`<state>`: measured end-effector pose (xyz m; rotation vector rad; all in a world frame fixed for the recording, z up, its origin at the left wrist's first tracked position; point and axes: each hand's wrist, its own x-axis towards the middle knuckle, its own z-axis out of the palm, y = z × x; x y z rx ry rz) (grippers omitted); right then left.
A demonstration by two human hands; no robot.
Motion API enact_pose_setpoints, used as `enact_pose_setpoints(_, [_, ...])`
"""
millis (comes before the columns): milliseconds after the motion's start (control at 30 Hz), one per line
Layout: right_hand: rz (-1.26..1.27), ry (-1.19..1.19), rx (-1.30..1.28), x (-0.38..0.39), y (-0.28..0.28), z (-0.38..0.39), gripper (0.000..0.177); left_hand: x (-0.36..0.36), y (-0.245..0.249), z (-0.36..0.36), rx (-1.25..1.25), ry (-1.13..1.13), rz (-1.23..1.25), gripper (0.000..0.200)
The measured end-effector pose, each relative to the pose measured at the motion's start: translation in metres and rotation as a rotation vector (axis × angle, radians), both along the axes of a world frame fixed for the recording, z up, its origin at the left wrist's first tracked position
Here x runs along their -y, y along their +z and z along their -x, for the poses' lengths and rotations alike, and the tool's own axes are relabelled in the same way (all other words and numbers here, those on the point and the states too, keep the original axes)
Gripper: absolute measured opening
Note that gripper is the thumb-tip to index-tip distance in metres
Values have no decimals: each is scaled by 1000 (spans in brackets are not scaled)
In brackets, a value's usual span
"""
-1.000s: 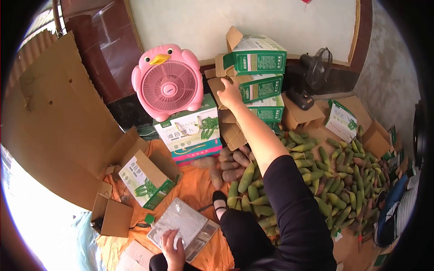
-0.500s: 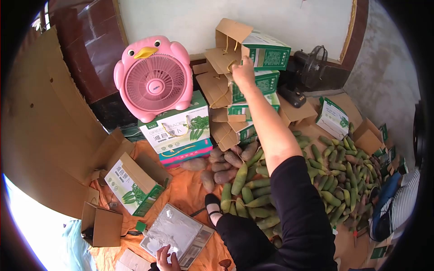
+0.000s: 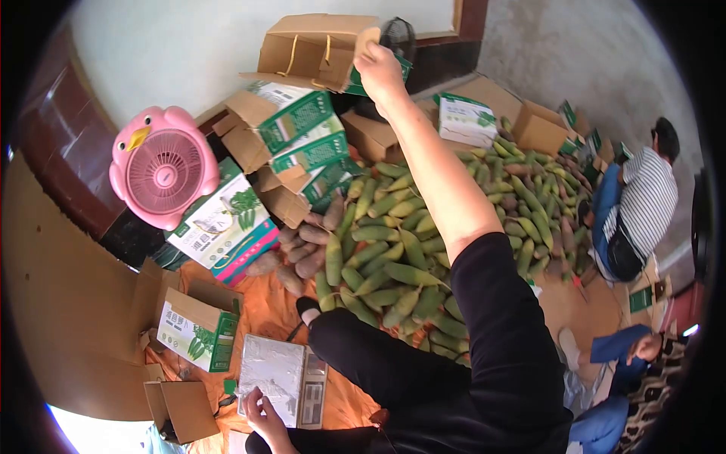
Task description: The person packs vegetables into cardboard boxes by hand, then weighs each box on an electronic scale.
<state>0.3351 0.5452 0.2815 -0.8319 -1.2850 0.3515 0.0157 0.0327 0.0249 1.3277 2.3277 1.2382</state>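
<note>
On my feed, at far left, the pink penguin-shaped fan [image 3: 166, 170] stands on a printed radish carton [image 3: 221, 221]. My left hand [image 3: 262, 415] is partly open, fingers loosely bent at the near edge of the flat scale [image 3: 274, 378]; I can't tell whether they touch it. Further right, above the stacked cartons [image 3: 301, 125] in my view, is an open carton [image 3: 310, 49] with yellow cord handles. My right hand [image 3: 376, 69] has its fingers closed on that one's cardboard flap. Green radishes [image 3: 408, 250] lie heaped beyond my knee.
</note>
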Motion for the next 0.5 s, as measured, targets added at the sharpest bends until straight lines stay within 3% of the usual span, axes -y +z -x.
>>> enact_pose_setpoints(100, [182,207,-149,82,33,-34,39,6,-4,1,-50,-13,-19,21])
enact_pose_setpoints(167, [223,417,-267,108,25,-74,48,13,-5,-1,-64,10,-33,21])
enact_pose_setpoints(233, [213,451,-312,177,18,-103,46,17,-2,-2,-69,30,-65,20])
enact_pose_setpoints(300, [233,479,-429,221,-20,-139,46,25,-2,-2,-38,25,-81,20])
enact_pose_setpoints(367, [432,482,-525,263,-69,-168,48,26,-2,-5,-13,46,-99,19])
enact_pose_setpoints(433, [707,341,-563,292,-134,-194,53,31,6,-9,-28,12,-112,20])
enact_pose_setpoints(500, [771,234,-601,327,-171,-212,55,34,3,-5,-41,13,-94,20])
